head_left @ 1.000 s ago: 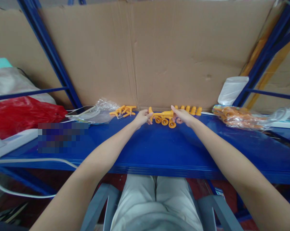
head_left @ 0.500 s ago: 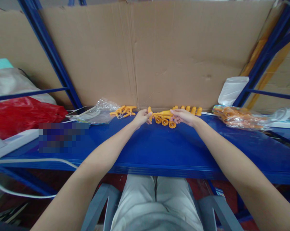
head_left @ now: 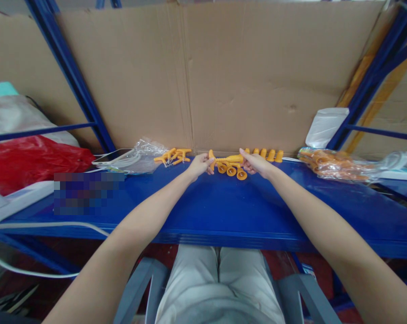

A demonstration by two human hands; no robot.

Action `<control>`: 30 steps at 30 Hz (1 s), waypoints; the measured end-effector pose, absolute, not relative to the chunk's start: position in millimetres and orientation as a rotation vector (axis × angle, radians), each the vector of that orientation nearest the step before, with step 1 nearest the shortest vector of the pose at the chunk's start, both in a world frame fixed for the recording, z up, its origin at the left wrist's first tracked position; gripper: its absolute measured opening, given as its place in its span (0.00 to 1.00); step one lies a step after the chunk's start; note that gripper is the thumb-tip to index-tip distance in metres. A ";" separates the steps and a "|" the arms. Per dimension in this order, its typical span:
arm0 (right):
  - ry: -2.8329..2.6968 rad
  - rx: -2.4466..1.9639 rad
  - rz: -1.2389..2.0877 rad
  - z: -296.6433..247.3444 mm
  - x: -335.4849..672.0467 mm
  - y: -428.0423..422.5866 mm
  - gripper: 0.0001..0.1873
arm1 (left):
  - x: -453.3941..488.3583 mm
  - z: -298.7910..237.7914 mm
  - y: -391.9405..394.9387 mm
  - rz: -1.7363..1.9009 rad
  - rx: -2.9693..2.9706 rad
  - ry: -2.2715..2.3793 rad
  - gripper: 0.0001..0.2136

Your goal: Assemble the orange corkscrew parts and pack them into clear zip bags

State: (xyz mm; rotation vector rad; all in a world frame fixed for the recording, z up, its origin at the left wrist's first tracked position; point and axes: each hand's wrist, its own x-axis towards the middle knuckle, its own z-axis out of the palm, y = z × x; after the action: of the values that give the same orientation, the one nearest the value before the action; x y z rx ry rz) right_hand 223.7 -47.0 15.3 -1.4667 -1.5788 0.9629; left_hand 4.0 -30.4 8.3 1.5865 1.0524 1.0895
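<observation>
A yellow-orange plastic T-handled piece [head_left: 235, 159], which looks like a corkscrew, lies level between my hands just above the table. My left hand [head_left: 198, 165] is closed round its crossbar handle at the left end. At its wider right end, my right hand [head_left: 257, 164] has the thumb on the upper side and the fingers curled below. Three similar pieces with round open ends [head_left: 231, 171] lie right under it, their open ends towards me. Left of my left hand is a pile of T-shaped handles [head_left: 176, 155] with silvery curled metal parts.
Behind my right hand, several orange cups [head_left: 271, 155] stand in a row against the cardboard [head_left: 240, 81]. A bag of orange pieces [head_left: 335, 165] lies right on the blue table [head_left: 230, 211]. To the left are a clear plastic bag [head_left: 139, 157] and a red bag [head_left: 38, 159].
My right hand has shifted slightly, its thumb now lifted higher at the wide end of the orange piece. My left hand has barely moved and keeps hold of the handle.
</observation>
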 end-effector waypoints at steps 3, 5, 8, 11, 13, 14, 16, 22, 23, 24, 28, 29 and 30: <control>-1.557 -1.477 0.972 18.6 225.0 -48.4 0.34 | 4.7 8.3 -30.7 1.095 1.580 1.049 0.05; -1.600 -1.400 0.979 22.7 227.6 -50.8 0.30 | 4.4 8.1 -30.3 1.094 1.575 1.042 0.05; -1.696 -1.289 0.939 27.0 231.0 -53.8 0.24 | 3.4 8.7 -30.1 1.097 1.568 1.028 0.05; -1.732 -1.296 0.894 25.3 230.3 -52.5 0.26 | 2.4 10.4 -30.6 1.104 1.572 1.016 0.04; -1.700 -1.347 0.894 21.8 227.8 -49.5 0.33 | 1.9 11.5 -30.8 1.101 1.585 0.994 0.03; -1.677 -1.380 0.895 20.0 226.5 -47.9 0.35 | 1.8 11.8 -30.6 1.099 1.590 0.980 0.02; -1.644 -1.442 0.896 17.6 224.7 -45.2 0.39 | 2.0 11.8 -30.1 1.090 1.593 0.958 0.03; -1.628 -1.438 0.914 24.2 230.3 -47.5 0.34 | 4.2 10.3 -29.8 1.081 1.578 0.979 0.04; -1.639 -1.403 0.927 25.9 232.0 -49.1 0.29 | 4.4 10.2 -30.0 1.083 1.579 0.989 0.03; -1.657 -1.368 0.943 27.3 233.5 -50.5 0.24 | 4.5 10.1 -30.2 1.085 1.581 0.998 0.03; -1.720 -1.320 0.961 27.9 236.4 -52.8 0.16 | 3.8 9.7 -30.5 1.087 1.583 1.006 0.05; -1.725 -1.324 0.955 27.2 236.4 -52.5 0.15 | 3.5 9.7 -30.5 1.084 1.585 1.005 0.05; -1.730 -1.324 0.950 26.4 236.3 -51.9 0.15 | 3.3 9.7 -30.6 1.081 1.587 1.005 0.05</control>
State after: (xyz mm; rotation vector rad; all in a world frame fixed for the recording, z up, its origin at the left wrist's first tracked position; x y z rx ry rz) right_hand 236.3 -51.9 26.4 -1.3244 -1.7301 0.9501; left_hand 3.3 -30.6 9.7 1.5867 1.0052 1.0809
